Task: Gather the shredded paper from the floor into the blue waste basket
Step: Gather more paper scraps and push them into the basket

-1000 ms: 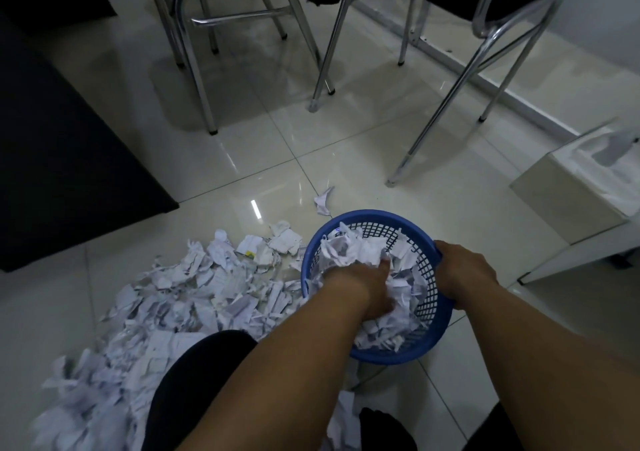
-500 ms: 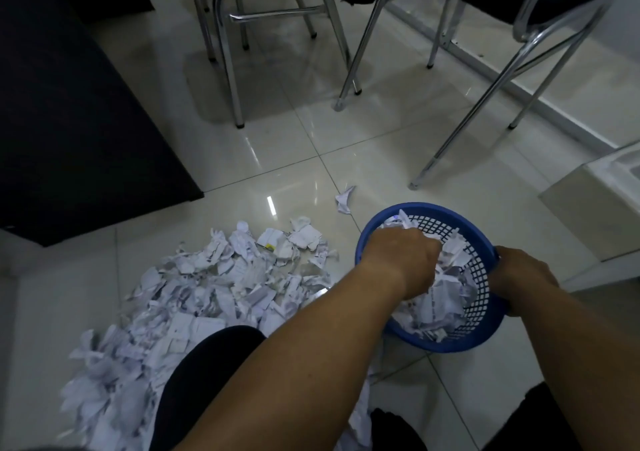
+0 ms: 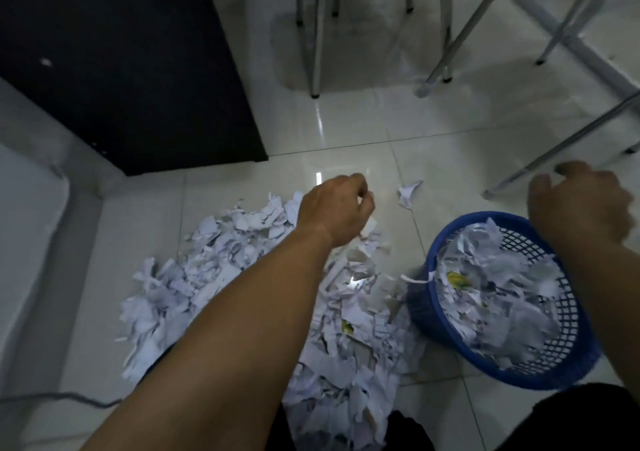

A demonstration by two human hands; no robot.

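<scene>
Paper [image 3: 221, 263] lay mostly at lower centre, some already in the basket [image 3: 420, 308] at lower right. The left hand [image 3: 332, 211] curled over the far edge of the paper, probably to rake it closer; whether it held scraps was unclear. The right hand [image 3: 581, 204] hung loose and empty above the basket.

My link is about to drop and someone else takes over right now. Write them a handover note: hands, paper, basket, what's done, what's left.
Left hand: over the far end of the paper pile, fingers curled under; whether it holds any paper is hidden.
Right hand: above the far rim of the blue waste basket, loosely curled, holding nothing.
Basket: stands on the floor right of the pile, already well filled with shreds.
Done: part of the paper is in.
Left: the large pile beside the basket, plus a stray scrap beyond it.
</scene>
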